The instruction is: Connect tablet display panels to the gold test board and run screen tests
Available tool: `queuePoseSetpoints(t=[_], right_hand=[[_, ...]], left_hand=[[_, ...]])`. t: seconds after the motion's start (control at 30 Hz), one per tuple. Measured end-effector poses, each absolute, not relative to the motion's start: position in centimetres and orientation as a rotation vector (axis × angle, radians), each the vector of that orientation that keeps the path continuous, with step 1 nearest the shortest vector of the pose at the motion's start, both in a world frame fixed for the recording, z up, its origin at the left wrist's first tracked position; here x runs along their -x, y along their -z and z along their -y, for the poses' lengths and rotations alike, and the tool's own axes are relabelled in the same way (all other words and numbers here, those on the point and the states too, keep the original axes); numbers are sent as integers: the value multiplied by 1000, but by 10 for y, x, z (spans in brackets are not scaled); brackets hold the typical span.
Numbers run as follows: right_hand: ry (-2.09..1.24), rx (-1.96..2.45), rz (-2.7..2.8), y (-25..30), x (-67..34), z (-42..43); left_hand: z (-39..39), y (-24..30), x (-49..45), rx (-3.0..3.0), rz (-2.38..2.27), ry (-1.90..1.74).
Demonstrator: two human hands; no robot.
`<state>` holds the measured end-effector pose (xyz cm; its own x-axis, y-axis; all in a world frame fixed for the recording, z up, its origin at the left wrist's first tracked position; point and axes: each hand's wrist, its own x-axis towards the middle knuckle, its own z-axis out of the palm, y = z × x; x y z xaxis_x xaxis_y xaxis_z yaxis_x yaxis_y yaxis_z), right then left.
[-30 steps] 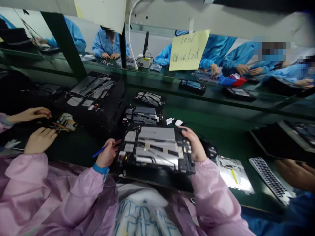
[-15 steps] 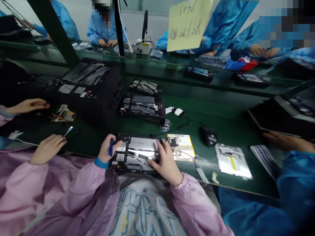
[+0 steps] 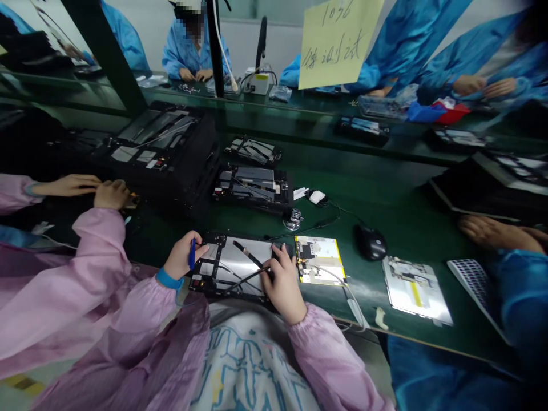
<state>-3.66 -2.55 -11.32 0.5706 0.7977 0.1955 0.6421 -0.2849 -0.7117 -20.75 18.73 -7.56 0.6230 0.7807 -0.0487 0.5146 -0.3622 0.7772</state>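
Note:
An opened tablet (image 3: pixel 231 265) with a silvery inner plate lies at the near edge of the green bench (image 3: pixel 398 222), right in front of me. My left hand (image 3: pixel 183 255) rests on its left edge with fingers curled round a blue pen (image 3: pixel 192 254). My right hand (image 3: pixel 282 279) is on the tablet's right side, fingers pinched on a thin black flat cable (image 3: pixel 250 275) that runs across the plate. A yellow-edged battery (image 3: pixel 320 260) lies just right of the tablet.
Two more opened tablets (image 3: pixel 253 185) and a black stack of units (image 3: pixel 171 154) sit beyond. A black mouse (image 3: pixel 371 244), a silver plate (image 3: pixel 417 283) and a keyboard (image 3: pixel 475 282) lie to the right. A pink-sleeved co-worker's hands (image 3: pixel 92 191) work at left; blue-coated people sit opposite.
The tablet went from held up in both hands to lying flat on the bench. My right hand shifted from its right edge to the middle and pinched the black cable, lifting it slightly.

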Motion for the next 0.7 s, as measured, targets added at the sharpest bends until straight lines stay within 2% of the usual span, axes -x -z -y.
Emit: queuePoseSetpoints(t=[0.4, 0.7], right_hand=[[-440, 1357, 1279, 112, 23, 49], [-525, 1279, 1931, 45, -16, 78]], left_hand=[[-172, 40, 215, -1876, -904, -455], [-135, -7, 217, -1998, -805, -800]])
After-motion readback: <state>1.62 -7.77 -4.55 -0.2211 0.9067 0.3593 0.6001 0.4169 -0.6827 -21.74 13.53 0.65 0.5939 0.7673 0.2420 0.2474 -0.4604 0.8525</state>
